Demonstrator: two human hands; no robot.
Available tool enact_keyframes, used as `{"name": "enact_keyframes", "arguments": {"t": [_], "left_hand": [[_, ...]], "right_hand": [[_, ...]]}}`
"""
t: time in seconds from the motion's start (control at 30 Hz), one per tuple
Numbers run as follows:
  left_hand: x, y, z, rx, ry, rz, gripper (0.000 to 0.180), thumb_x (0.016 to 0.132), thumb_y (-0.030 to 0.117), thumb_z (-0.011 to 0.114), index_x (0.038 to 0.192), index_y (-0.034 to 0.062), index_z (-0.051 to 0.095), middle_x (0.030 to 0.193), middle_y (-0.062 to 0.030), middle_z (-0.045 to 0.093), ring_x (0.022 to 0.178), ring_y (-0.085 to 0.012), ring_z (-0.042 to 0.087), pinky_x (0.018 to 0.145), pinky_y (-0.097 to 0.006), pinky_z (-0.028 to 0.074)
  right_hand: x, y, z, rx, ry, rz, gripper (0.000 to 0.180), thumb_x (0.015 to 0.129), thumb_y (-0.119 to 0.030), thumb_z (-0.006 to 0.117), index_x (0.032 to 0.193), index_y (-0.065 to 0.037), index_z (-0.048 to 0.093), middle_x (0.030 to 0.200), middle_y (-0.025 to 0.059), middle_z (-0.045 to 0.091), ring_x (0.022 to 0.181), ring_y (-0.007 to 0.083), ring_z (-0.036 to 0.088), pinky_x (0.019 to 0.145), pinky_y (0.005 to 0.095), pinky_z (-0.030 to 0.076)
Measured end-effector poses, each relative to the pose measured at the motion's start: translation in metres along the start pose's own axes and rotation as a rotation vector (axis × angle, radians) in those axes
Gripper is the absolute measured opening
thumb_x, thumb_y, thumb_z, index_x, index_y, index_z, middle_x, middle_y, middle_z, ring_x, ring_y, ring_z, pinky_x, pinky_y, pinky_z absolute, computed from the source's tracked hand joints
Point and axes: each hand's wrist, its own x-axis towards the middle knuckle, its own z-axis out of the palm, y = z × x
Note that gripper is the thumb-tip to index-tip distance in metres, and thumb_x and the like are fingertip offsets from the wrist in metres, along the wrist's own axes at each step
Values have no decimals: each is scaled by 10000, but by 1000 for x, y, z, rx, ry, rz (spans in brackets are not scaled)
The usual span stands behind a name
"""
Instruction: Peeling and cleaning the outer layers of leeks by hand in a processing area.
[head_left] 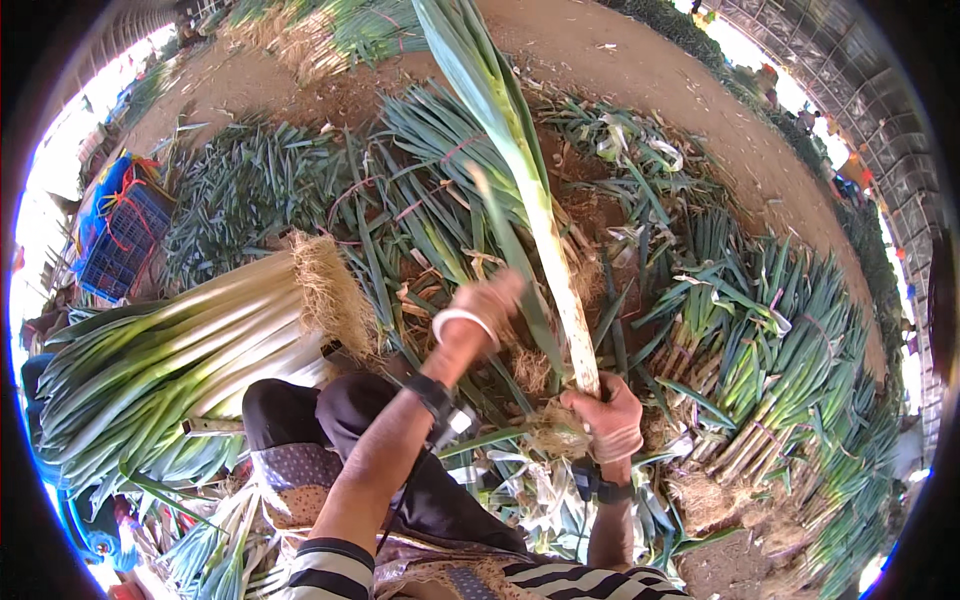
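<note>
My right hand (608, 420) grips a long leek (545, 215) at its root end, where pale roots bunch beside my fist. The leek rises up and away, its white stalk turning to broad green leaves near the top of the view. My left hand (482, 310), with a white bangle on the wrist, is raised to the left of the stalk and closes on a thin green outer leaf of that leek. Both wrists wear dark bands.
A large cleaned bundle of leeks (170, 350) lies at my left, roots toward my knee. Piles of uncleaned leeks (770, 380) spread to the right and ahead. A blue crate (120, 235) stands far left. Bare dirt ground (640, 70) lies beyond.
</note>
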Motion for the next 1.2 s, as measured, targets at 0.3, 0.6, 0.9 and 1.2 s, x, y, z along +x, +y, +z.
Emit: {"name": "enact_keyframes", "arguments": {"t": [0.3, 0.6, 0.9, 1.2], "left_hand": [[-17, 59, -47, -1145, -186, 687, 804, 733, 640, 678, 1272, 74, 490, 1156, -86, 594, 1025, -271, 569, 843, -467, 478], [-34, 26, -60, -1009, 223, 512, 582, 773, 547, 698, 1094, 87, 543, 866, -74, 598, 677, -209, 602, 549, -353, 525], [-36, 22, -44, -994, 27, 699, 681, 759, 579, 693, 1112, 10, 566, 889, -57, 628, 725, -175, 622, 632, -321, 531], [-26, 2, -16, -1068, -722, 592, 732, 555, 645, 786, 959, 59, 618, 763, -64, 630, 540, -181, 594, 559, -377, 489]], "right_hand": [[-33, 79, -11, -528, 81, -594, 393, 621, -241, 858, 872, -29, 643, 653, 101, 639, 547, 218, 613, 557, 339, 495], [55, 41, 89, -743, 174, -754, 775, 663, -648, 701, 1154, -61, 581, 1160, 215, 568, 1015, 349, 585, 747, 412, 543], [76, -3, 144, 655, -388, -26, 226, 736, -135, 767, 890, -9, 660, 733, 60, 628, 686, 176, 615, 654, 274, 488], [80, 97, 95, -225, -602, -407, 328, 750, -143, 686, 1066, -56, 666, 1002, 127, 690, 894, 235, 661, 826, 329, 494]]}}
